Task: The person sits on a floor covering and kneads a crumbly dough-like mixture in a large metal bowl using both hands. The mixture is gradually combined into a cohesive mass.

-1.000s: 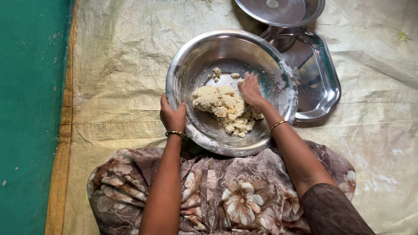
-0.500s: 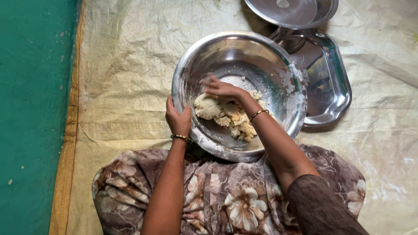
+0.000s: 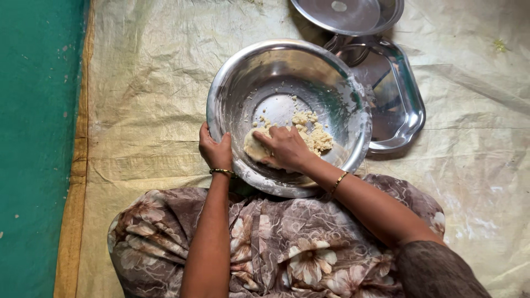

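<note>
Pale floor sheet (image 3: 143, 110): left hand (image 3: 216, 152) clamps the steel bowl (image 3: 237, 83) rim; right hand (image 3: 287, 148), fingers curled, presses dough (image 3: 309, 135)—gather crumbs inward.

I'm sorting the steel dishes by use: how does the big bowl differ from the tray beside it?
The bowl is round and deep; the tray is shallow with rounded corners. The bowl holds crumbly pale dough; the tray holds no dough. The left hand grips the bowl's rim and the right hand presses dough inside it; no hand touches the tray. The bowl overlaps the tray's edge. Both are shiny steel, on the same pale sheet.
</note>
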